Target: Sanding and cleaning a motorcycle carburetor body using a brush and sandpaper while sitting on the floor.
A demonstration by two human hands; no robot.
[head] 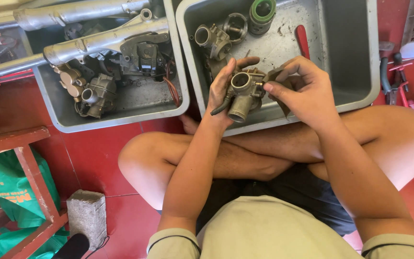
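Now the left hand (224, 91) grips a dull brass-grey metal carburettor (243, 93) over the grey plastic tray (355, 52), while the right hand (305, 91) pinches a brownish scrap (276, 76) against it.

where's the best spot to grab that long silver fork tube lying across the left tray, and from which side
Probably the fork tube is best gripped from above, around its thick cast lower section over the left tray. There it is widest and clear of the parts beneath. The thin shaft end overhangs the tray's left rim, so holding there would likely leave it unbalanced.
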